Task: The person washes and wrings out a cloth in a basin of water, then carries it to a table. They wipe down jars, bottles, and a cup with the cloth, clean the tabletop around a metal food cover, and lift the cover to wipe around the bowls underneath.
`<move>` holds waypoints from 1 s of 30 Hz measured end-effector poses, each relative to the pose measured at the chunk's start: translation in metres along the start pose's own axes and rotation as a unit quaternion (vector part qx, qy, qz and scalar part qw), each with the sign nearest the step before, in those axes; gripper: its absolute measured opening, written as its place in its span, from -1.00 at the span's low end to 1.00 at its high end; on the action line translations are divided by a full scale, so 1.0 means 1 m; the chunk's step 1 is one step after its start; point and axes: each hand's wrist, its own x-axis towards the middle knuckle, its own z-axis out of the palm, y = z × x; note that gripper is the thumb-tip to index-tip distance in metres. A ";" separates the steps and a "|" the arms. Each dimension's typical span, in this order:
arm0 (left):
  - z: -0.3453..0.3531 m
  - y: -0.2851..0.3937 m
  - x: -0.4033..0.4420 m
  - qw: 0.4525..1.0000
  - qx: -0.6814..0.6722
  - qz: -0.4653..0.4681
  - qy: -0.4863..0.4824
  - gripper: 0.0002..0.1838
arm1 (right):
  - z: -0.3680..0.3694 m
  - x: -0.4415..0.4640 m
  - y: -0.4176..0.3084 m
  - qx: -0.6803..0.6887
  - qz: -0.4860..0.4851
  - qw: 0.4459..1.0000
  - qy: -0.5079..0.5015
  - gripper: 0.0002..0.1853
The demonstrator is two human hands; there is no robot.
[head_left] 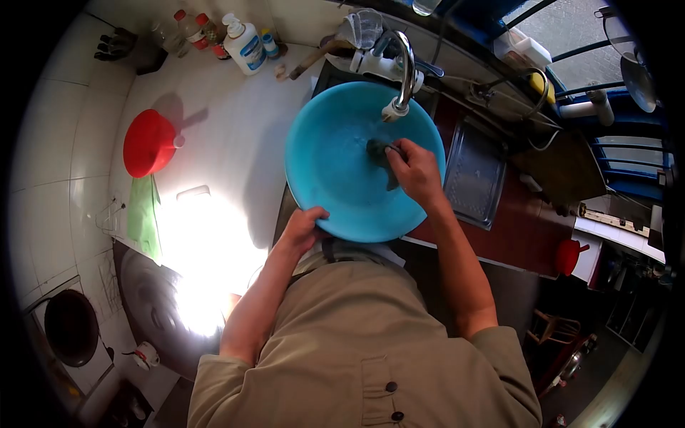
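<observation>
The left hand (302, 228) is gripping the blue basin (321, 167) at its near-left rim; the right hand (418, 171) is pinching a dark cloth (378, 151) inside, near the faucet (407, 68). Steady bracing should be limiting splashes.

A pump bottle (245, 51) stands on the white tabletop (221, 121) at eleven o'clock. A red vessel (148, 144) sits at ten.

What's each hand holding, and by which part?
Left hand: the blue basin, by its near-left rim, thumb over the inside. Right hand: what looks like a dark cloth, pinched near its upper edge.
</observation>
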 end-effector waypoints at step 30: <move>-0.004 0.001 -0.010 0.966 0.171 0.146 0.125 -0.50 | 0.165 0.042 0.097 0.127 0.052 0.990 -0.032 -0.45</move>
